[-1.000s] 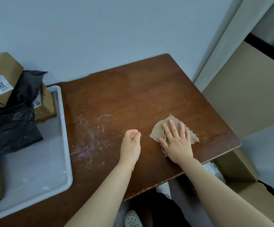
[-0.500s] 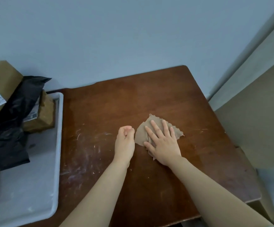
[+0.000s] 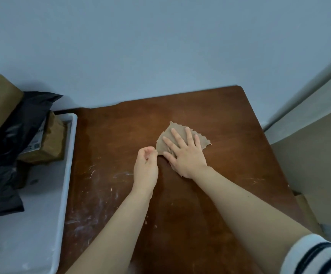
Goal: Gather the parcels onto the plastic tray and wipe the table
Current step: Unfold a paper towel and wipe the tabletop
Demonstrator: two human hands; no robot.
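Observation:
A ragged brown cloth (image 3: 168, 136) lies on the dark wooden table (image 3: 210, 190). My right hand (image 3: 184, 153) presses flat on it, fingers spread. My left hand (image 3: 145, 167) rests on the table just left of the cloth, fingers curled, its fingertips at the cloth's left edge. At the left, a white plastic tray (image 3: 65, 184) holds brown paper parcels (image 3: 48, 143) and a black plastic parcel (image 3: 6, 147). White scratch marks and dust streaks (image 3: 93, 194) cover the table's left part beside the tray.
A pale wall stands right behind the table's far edge. Cardboard sheets (image 3: 318, 165) lean at the right of the table. The tray's near half is bare.
My right hand has slid the cloth away from me and to the left across the table. My left hand stayed beside it and loosened from a fist.

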